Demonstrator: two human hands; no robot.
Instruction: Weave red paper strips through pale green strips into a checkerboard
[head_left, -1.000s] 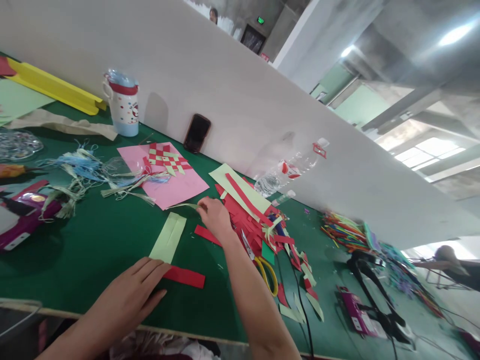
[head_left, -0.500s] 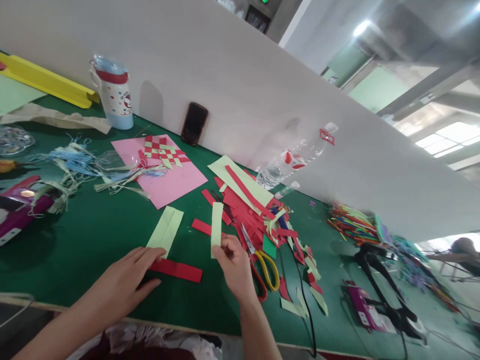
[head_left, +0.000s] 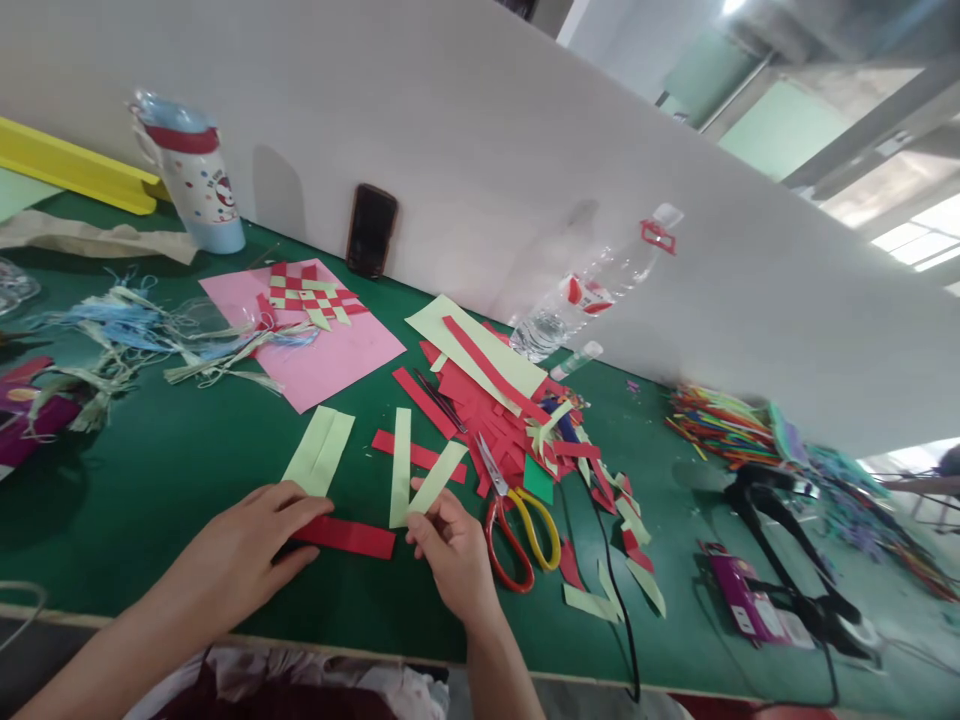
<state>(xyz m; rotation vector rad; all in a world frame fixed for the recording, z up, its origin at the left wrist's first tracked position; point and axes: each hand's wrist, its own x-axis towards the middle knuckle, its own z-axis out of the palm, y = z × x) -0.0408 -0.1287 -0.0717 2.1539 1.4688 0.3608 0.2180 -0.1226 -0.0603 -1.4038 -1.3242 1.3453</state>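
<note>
Far left: we have loose blue and cream tassels point(head_left: 131, 315) on the green desk point(head_left: 187, 450), with a tumbler point(head_left: 199, 190) standing behind them near the wall.
Our left hand: palm down and spread flat point(head_left: 255, 532), fingers close together and thumb apart; it rests over the left end of a red strip point(head_left: 352, 537) and the near end of a pale green piece point(head_left: 319, 455), pinching neither that we can see.
Pink sheet: it lies beyond that hand point(head_left: 345, 345), woven red and green squares point(head_left: 296, 288) on top.
Phone: it leans on the wall point(head_left: 372, 230).
Upright strip: pale green point(head_left: 400, 465), its near end at our right fingertips; we cannot tell whether it is gripped too.
Our right hand: closed to a thumb-and-finger pinch point(head_left: 454, 557) on the near end of a slanted strip point(head_left: 442, 474), also pale green, held right of the upright one.
Paper heap: red scraps point(head_left: 480, 415) lie beyond our right hand, partly under a pale green sheet point(head_left: 508, 365).
Scissors: open a little point(head_left: 496, 478), just beside the right hand.
Far right: we see a clear bottle point(head_left: 589, 292), then a bundle of coloured stems point(head_left: 720, 425).
</note>
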